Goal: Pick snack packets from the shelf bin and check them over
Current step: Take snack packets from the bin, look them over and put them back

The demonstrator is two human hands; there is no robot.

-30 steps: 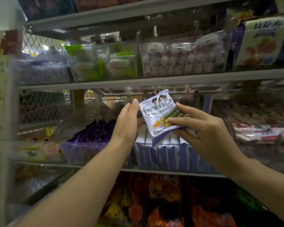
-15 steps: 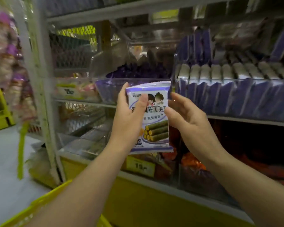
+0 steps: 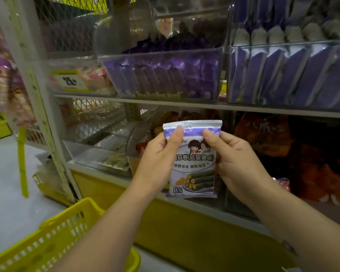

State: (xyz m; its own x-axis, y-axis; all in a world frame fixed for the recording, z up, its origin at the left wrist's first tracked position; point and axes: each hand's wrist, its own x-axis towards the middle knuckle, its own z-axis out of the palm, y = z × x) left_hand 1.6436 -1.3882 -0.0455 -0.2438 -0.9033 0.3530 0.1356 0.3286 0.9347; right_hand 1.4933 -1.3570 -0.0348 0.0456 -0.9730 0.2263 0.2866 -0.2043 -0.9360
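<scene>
Two hands, hidden parts: fingertips of the left hand (image 3: 157, 163) and the right hand (image 3: 238, 163) tucked behind the snack packet (image 3: 194, 160), out of sight; only thumbs and backs of hands showing.
Packet print: left edge of the lettering covered by the left hand; small print at the bottom too fine to read.
Cut off: both forearms leaving at the lower edge; yellow basket (image 3: 53, 242) clipped at the lower left corner; right-hand clear bin (image 3: 283, 45) running off the right side.
Hard to make out: dark purple packs in the middle clear bin (image 3: 161, 54) blurred behind glare; orange bags (image 3: 312, 163) on the lower shelf dim and smeared; yellow price tag (image 3: 71, 81) only partly legible.
Left hand pose: held up, back toward the camera, left thumb (image 3: 176, 137) pressed flat on the packet's front near the top left, pinching it against the hidden fingers.
Right hand pose: mirrored, right thumb (image 3: 209, 137) pressed on the front near the top right, fingers curled round the right edge, pinching the packet.
Packet position: upright, face to the camera, in the air between the two hands, in front of the lower shelf, below the shelf board (image 3: 165, 100) carrying the bins, above and right of the basket.
</scene>
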